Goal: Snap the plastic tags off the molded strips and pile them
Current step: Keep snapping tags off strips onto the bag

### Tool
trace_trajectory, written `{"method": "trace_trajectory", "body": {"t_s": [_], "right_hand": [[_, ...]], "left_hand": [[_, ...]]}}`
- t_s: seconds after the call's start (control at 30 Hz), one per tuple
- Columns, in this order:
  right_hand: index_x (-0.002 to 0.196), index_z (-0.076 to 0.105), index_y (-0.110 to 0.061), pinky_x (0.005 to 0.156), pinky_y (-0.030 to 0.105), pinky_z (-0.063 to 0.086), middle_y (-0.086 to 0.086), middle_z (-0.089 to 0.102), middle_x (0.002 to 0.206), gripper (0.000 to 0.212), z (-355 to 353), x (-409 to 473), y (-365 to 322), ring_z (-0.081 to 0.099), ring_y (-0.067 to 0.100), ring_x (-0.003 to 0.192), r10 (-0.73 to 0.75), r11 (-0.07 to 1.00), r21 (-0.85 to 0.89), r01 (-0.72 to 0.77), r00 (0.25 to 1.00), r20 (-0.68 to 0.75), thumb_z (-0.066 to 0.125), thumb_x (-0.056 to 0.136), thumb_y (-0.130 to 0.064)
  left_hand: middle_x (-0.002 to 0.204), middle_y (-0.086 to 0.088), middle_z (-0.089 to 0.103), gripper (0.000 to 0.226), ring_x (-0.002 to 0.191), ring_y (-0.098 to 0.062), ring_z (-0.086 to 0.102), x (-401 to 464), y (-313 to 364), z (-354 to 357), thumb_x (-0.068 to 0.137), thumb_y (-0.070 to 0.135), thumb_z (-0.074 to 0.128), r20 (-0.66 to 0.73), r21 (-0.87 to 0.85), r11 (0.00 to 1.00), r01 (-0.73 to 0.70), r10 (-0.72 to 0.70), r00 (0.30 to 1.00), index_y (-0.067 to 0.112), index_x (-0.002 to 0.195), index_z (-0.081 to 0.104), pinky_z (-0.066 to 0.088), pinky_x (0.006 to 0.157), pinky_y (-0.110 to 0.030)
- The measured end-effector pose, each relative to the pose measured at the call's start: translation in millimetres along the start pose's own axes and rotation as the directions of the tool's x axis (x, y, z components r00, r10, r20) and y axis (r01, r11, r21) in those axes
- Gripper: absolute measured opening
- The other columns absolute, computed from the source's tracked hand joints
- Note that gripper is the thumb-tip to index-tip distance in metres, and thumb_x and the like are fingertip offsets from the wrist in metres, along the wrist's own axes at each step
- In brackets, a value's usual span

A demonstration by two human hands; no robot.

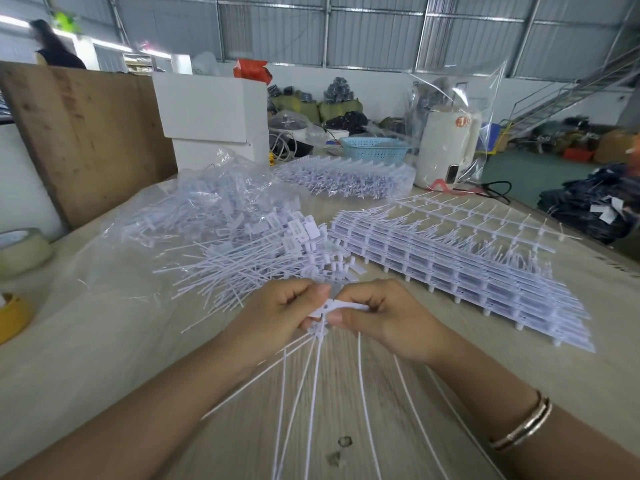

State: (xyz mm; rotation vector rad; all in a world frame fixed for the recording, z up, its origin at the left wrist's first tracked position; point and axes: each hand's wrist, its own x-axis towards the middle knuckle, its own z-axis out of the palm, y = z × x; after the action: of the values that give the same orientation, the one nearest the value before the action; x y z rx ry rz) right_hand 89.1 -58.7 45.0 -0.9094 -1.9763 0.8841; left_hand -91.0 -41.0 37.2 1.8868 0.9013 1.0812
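We read no clear writing here: the white kettle (446,147) carries a round orange mark too blurred to make out, and the raised lettering on the loose tags (301,233) is illegible. Our left hand (280,313) curls its fingers round a small bunch of snapped tags (317,329), whose long tails fan toward us. Our right hand (384,313) pinches the white strip piece (341,305) between thumb and fingers, touching the left hand's bunch. The pile of freed tags lies just beyond our left hand, partly on clear plastic wrap (145,223). A stack of molded strips (460,268) sits right of centre, near the table's right edge (602,247). Bare tabletop (104,341) lies open to our left.
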Motion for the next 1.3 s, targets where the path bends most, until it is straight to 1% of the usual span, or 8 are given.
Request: {"method": "trace_trajectory", "body": {"t_s": [0.2, 0.37, 0.5, 0.67, 0.83, 1.0, 1.13, 1.3], "right_hand": [[0.071, 0.066, -0.004, 0.051, 0.021, 0.030, 0.002, 0.045, 0.054, 0.025, -2, 2, 1, 0.037, 0.008, 0.050, -0.099, 0.993, -0.085, 0.081, 0.968, -0.230, 0.066, 0.084, -0.025], [0.083, 0.069, -0.010, 0.054, 0.022, 0.036, -0.004, 0.059, 0.067, 0.030, -14, 0, 6, 0.046, 0.005, 0.056, -0.072, 0.948, -0.317, 0.021, 0.986, -0.151, 0.062, 0.082, -0.040], [0.110, 0.066, -0.021, 0.069, 0.018, 0.044, -0.015, 0.060, 0.088, 0.039, -14, 0, 6, 0.056, 0.002, 0.078, -0.035, 0.911, -0.412, -0.007, 0.995, -0.095, 0.057, 0.082, -0.046], [0.137, 0.040, -0.033, 0.069, 0.014, 0.038, -0.021, 0.045, 0.086, 0.063, -2, 1, 8, 0.048, -0.005, 0.077, -0.005, 0.934, -0.358, 0.000, 1.000, -0.013, 0.070, 0.081, -0.035], [0.144, 0.027, -0.032, 0.072, 0.025, 0.045, -0.015, 0.045, 0.087, 0.081, 7, 2, 6, 0.052, 0.002, 0.079, -0.062, 0.921, -0.385, 0.059, 0.998, 0.005, 0.074, 0.078, -0.034], [0.144, 0.029, -0.027, 0.084, 0.033, 0.048, -0.010, 0.051, 0.095, 0.079, 10, 2, 6, 0.055, 0.006, 0.090, -0.081, 0.927, -0.364, 0.087, 0.996, 0.030, 0.074, 0.079, -0.031], [0.123, 0.056, -0.019, 0.087, 0.032, 0.046, 0.000, 0.058, 0.103, 0.043, -3, 1, -2, 0.056, 0.007, 0.098, -0.017, 0.950, -0.310, 0.037, 0.998, 0.067, 0.067, 0.084, -0.034], [0.086, 0.063, -0.029, 0.061, 0.019, 0.035, -0.012, 0.054, 0.072, 0.004, -14, -4, -1, 0.047, -0.001, 0.063, 0.121, 0.925, -0.372, -0.072, 0.987, 0.108, 0.061, 0.090, -0.029]], "left_hand": [[0.047, 0.011, 0.044, 0.044, 0.047, -0.002, 0.041, 1, -4, -3, 0.079, 0.051, 0.048, -0.042, -0.168, 0.980, 0.105, -0.114, 0.993, 0.025, 0.045, 0.051, 0.035, 0.053, -0.010], [0.046, 0.009, 0.035, 0.047, 0.045, -0.003, 0.034, 3, -10, -15, 0.087, 0.051, 0.047, -0.070, 0.245, 0.965, -0.088, 0.108, 0.992, 0.017, 0.054, 0.044, 0.026, 0.047, -0.016], [0.048, 0.004, 0.041, 0.044, 0.047, -0.010, 0.042, 8, -18, -24, 0.093, 0.040, 0.049, 0.050, 0.619, 0.748, -0.240, 0.267, 0.962, 0.016, 0.057, 0.044, 0.029, 0.051, -0.027], [0.082, 0.011, 0.062, 0.060, 0.076, -0.011, 0.057, 5, -13, -18, 0.081, 0.064, 0.022, 0.056, 0.814, 0.555, -0.172, 0.220, 0.974, 0.026, 0.091, 0.067, 0.029, 0.070, -0.028], [0.083, 0.007, 0.059, 0.053, 0.081, -0.013, 0.056, 2, -8, -8, 0.091, 0.044, 0.026, 0.035, 0.612, 0.742, -0.271, 0.317, 0.948, 0.017, 0.086, 0.072, 0.041, 0.076, -0.034], [0.074, 0.012, 0.052, 0.028, 0.080, -0.005, 0.050, 0, -7, 2, 0.089, 0.033, 0.058, 0.073, 0.420, 0.875, -0.240, 0.231, 0.970, 0.034, 0.062, 0.052, 0.034, 0.071, -0.013], [0.067, 0.010, 0.050, 0.024, 0.074, -0.004, 0.047, 3, -10, -2, 0.084, 0.028, 0.055, 0.055, 0.374, 0.905, -0.201, 0.195, 0.979, 0.021, 0.062, 0.052, 0.032, 0.067, -0.013], [0.060, 0.010, 0.042, 0.026, 0.065, -0.006, 0.043, 1, -8, -6, 0.086, 0.033, 0.047, 0.071, 0.363, 0.912, -0.190, 0.176, 0.982, 0.027, 0.060, 0.045, 0.029, 0.061, -0.018]]}}
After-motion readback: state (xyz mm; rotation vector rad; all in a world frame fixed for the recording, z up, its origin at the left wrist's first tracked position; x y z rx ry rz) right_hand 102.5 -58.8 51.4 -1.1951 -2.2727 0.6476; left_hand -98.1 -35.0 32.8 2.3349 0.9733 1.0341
